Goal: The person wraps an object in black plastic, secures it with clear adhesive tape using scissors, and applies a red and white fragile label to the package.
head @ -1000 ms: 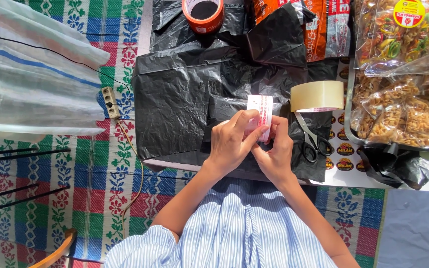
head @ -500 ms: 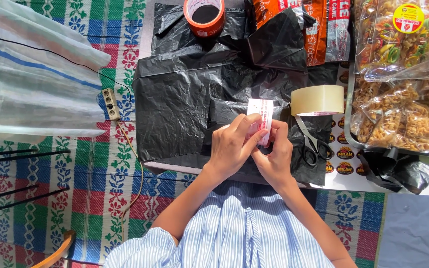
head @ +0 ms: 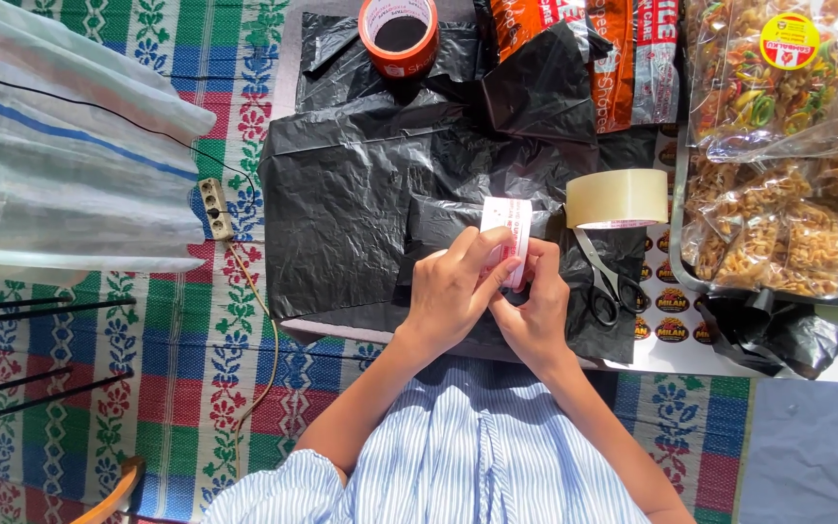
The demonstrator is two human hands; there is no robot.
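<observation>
Head view: left hand (head: 453, 291) and right hand (head: 532, 315) both pinch a small white label (head: 506, 228) over black bags (head: 361, 204); likely light, flimsy, best held by its edges.

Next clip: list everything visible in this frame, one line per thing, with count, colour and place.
small white slip with red print: one, white and red, held upright over the black sheets
crinkled black plastic sheets: several, black, spread across the low table
clear tape roll: one, pale yellowish, right of the slip
orange tape roll: one, orange, top centre
black-handled scissors: one pair, black, below the clear roll
clear snack bags: several, yellow-brown contents, right edge
orange printed packets: a few, orange, top
white power strip: one, off-white, on the woven mat
woven patterned mat: one, green, red and blue, on the floor
left hand: fingers pinching the slip
right hand: fingers at the slip's lower edge
</observation>
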